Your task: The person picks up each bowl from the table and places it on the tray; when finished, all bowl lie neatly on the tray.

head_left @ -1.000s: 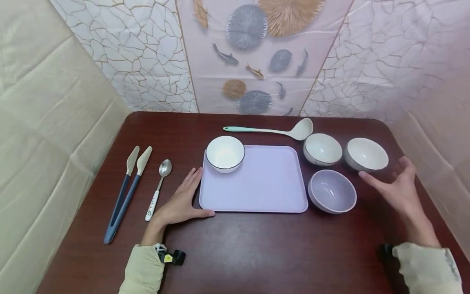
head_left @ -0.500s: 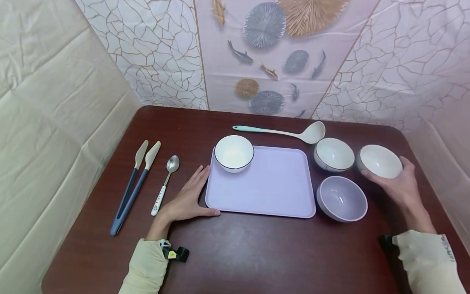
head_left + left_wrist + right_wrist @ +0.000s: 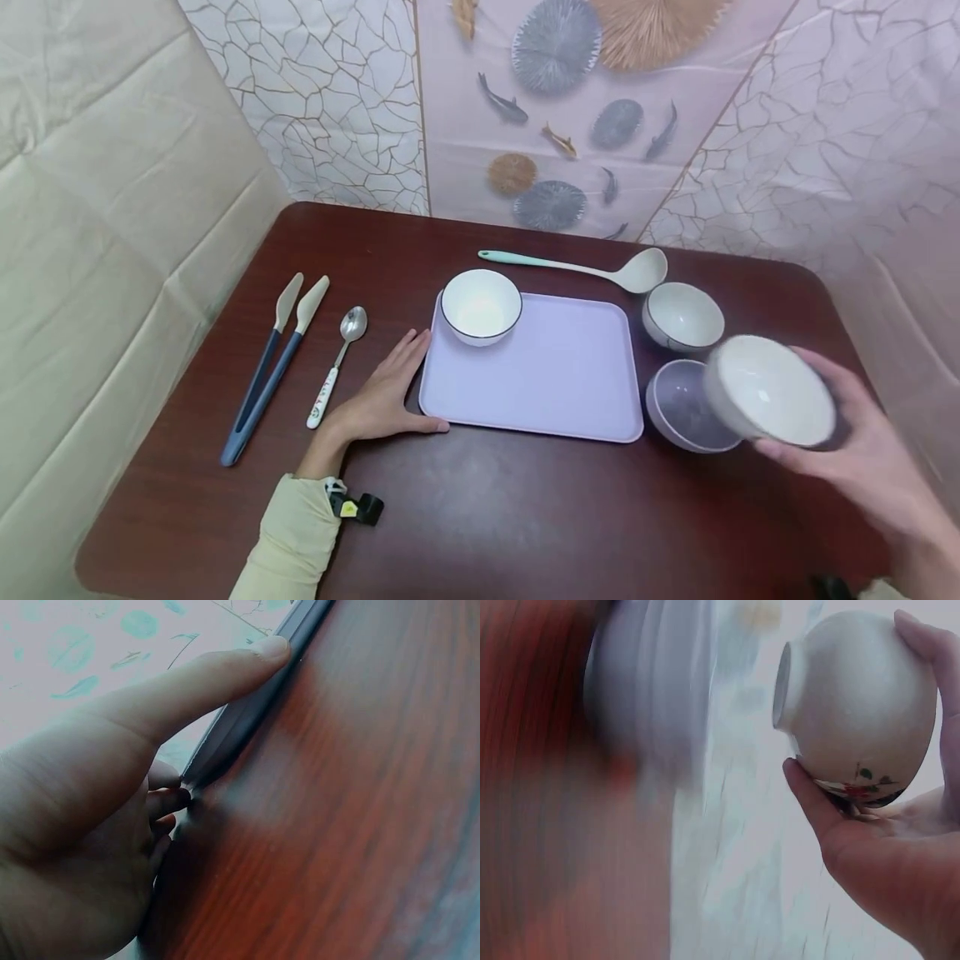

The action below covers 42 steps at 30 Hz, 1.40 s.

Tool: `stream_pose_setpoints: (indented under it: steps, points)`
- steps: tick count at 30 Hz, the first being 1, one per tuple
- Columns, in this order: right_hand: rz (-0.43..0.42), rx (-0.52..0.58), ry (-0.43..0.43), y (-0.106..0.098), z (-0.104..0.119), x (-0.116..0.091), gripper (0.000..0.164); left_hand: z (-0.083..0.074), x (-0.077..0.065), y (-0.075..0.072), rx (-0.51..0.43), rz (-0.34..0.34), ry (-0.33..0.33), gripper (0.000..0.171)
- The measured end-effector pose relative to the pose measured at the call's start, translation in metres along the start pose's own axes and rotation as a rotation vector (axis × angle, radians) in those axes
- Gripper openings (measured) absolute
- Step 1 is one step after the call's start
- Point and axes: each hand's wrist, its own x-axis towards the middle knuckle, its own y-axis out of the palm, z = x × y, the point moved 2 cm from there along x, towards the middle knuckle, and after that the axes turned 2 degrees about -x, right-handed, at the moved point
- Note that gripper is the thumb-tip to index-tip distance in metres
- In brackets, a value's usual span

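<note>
My right hand [image 3: 873,454] grips a white bowl [image 3: 772,392] by its right side, raised off the table. The right wrist view shows that bowl [image 3: 862,705] tipped on its side between thumb and fingers, with a flower print on its outside. Below and left of it stands a lilac bowl [image 3: 675,404], partly covered by the held one. With thumb and fingers spread, my left hand [image 3: 378,404] touches the lower left corner of a lilac tray [image 3: 555,375]. A white bowl with a dark rim [image 3: 482,307] stands on the tray's upper left corner.
Another white bowl [image 3: 682,315] stands right of the tray, beside a ladle [image 3: 641,271] lying along the back. To the left lie a spoon [image 3: 337,362] and blue-handled tongs [image 3: 266,383]. Cloth-covered walls [image 3: 135,250] border the table.
My right hand has closed around the far right white bowl, lifted it and brought it nearer, over the lilac bowl's right edge. The left hand stays at the tray; the head view has shifted slightly.
</note>
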Motion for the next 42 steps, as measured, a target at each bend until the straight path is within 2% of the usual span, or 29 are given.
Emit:
stream_pose_setpoints:
  steps: [1, 2, 4, 6, 10, 13, 16, 22, 32, 35, 38, 40, 42]
  points:
    - [0.041, -0.001, -0.025, 0.016, 0.022, 0.000, 0.099, 0.001, 0.000, -0.001, 0.002, 0.001, -0.006, 0.128]
    - [0.079, 0.034, -0.033, 0.029, 0.030, 0.002, 0.100, 0.001, 0.000, -0.002, 0.006, 0.001, -0.007, 0.129]
    - [0.132, 0.135, -0.048, 0.057, 0.026, 0.011, 0.104, 0.003, 0.000, -0.003, 0.011, 0.004, -0.009, 0.129]
    - [0.136, 0.172, -0.033, 0.089, 0.025, 0.022, 0.105, 0.003, 0.000, -0.002, 0.010, 0.003, -0.011, 0.128]
    - [0.053, 0.229, 0.036, 0.142, 0.024, 0.047, 0.106, 0.000, 0.000, 0.000, 0.005, -0.002, -0.006, 0.126]
    - [-0.051, 0.157, 0.129, 0.167, 0.022, 0.069, 0.111, -0.001, -0.001, 0.001, 0.003, -0.005, -0.005, 0.126]
    - [-0.122, 0.087, 0.174, 0.184, 0.010, 0.093, 0.115, 0.000, -0.002, 0.003, -0.002, -0.009, -0.009, 0.126]
    - [-0.189, -0.006, 0.187, 0.195, -0.011, 0.115, 0.113, 0.000, -0.001, 0.004, 0.008, -0.005, 0.004, 0.126]
    - [-0.171, -0.023, 0.171, 0.193, -0.013, 0.120, 0.116, -0.005, 0.002, 0.000, 0.014, -0.009, 0.015, 0.125]
    - [-0.154, -0.076, 0.092, 0.190, -0.007, 0.115, 0.124, -0.004, 0.002, 0.001, 0.016, -0.001, 0.006, 0.125]
    - [-0.111, -0.128, -0.011, 0.182, 0.006, 0.100, 0.126, -0.004, 0.002, 0.003, 0.012, 0.003, -0.002, 0.125]
    - [-0.047, -0.116, -0.076, 0.170, 0.015, 0.084, 0.112, -0.004, 0.001, 0.003, 0.007, 0.002, -0.003, 0.125]
    - [0.026, -0.103, -0.144, 0.154, 0.023, 0.064, 0.089, -0.004, 0.000, 0.003, 0.006, 0.001, -0.004, 0.125]
